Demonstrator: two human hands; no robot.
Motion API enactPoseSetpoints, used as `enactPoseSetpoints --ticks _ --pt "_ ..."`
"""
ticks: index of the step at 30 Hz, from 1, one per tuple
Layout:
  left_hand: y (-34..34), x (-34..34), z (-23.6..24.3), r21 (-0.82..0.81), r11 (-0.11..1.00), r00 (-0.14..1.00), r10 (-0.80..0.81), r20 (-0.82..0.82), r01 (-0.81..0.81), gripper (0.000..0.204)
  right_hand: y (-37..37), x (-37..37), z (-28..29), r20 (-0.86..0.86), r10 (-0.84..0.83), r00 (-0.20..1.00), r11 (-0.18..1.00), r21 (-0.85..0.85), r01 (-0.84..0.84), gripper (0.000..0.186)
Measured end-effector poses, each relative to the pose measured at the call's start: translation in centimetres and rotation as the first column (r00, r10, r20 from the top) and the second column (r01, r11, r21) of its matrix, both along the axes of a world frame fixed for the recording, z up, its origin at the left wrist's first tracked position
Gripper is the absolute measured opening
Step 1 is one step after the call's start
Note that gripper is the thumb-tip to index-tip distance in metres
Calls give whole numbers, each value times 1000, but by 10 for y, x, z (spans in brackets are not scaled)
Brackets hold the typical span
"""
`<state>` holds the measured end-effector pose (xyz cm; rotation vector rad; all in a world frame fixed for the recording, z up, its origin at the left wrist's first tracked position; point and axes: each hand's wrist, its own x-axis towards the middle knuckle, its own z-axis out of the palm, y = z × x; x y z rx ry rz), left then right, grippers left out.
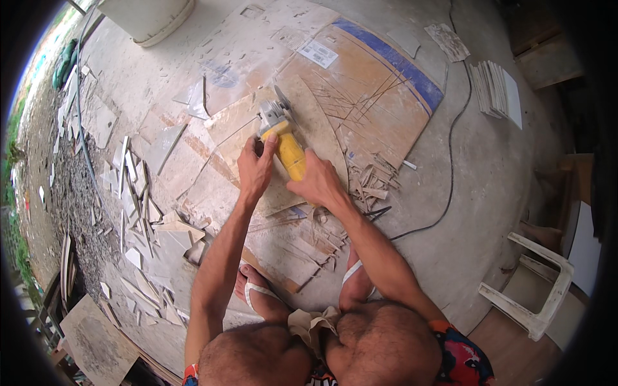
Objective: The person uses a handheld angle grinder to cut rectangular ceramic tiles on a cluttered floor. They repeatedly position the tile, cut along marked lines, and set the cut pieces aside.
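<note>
Stretching away on every side, the grey concrete floor (489, 174) carries everything I can see from here. On it lies a large, dusty cardboard sheet (351, 103) with a blue band along its far right side. A person (386, 341) squats at the near edge, knees apart, in white-strapped sandals. A beige slab (309, 109) with a curved right edge rests on the cardboard. Off to the left is a litter of tile offcuts (174, 239); at the far left a pale bucket (147, 19) stands, and to the right there is a whitish frame (559, 293). A row of thin tiles (494, 90) sits beyond the dark cable (450, 154).

Over the slab, in front of the person, is the yellow angle grinder (288, 149), its head pointing away. The right hand (318, 182) is wrapped about its rear end; the left hand (255, 167) grips it near the head, thumb on the yellow casing. Its disc (281, 96) is tilted; I can't tell whether it touches the slab. Smallest is a white label (318, 54) on the cardboard.
</note>
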<state>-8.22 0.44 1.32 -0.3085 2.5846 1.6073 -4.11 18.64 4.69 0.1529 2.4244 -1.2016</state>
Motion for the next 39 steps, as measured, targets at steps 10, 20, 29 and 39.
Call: enactPoseSetpoints --ticks 10,20,29,39 --pt "17 44 6 -3 999 999 -45 -5 44 57 16 44 2 13 -9 1000 1000 11 9 60" --pt "19 45 -5 78 997 999 0 -42 4 59 17 46 2 10 -8 1000 999 33 8 62" --pt "3 1 2 -38 999 1000 8 -16 -8 65 3 1 6 -5 3 1000 1000 11 -3 60" --pt "-8 -28 -5 -1 1000 999 24 -46 -24 74 -9 -29 0 -45 15 999 1000 7 -15 59"
